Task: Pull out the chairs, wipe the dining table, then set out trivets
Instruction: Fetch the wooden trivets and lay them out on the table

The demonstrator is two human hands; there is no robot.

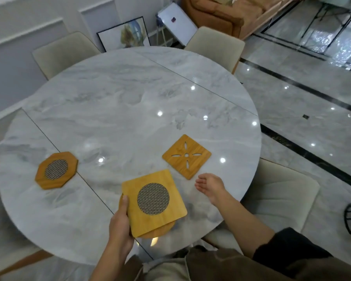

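The round marble dining table fills the view. An octagonal wooden trivet with a mesh centre lies at its left. A square wooden trivet with a petal cut-out lies at the right. My left hand grips a stack of trivets above the near edge: a square one with a round mesh centre on top and a round wooden one under it. Just below the petal trivet, my right hand hovers with fingers apart, holding nothing.
Beige chairs stand around the table: one at the far left, one at the far right, one at the near right. A framed picture and a whiteboard lean against the wall. The glossy floor lies to the right.
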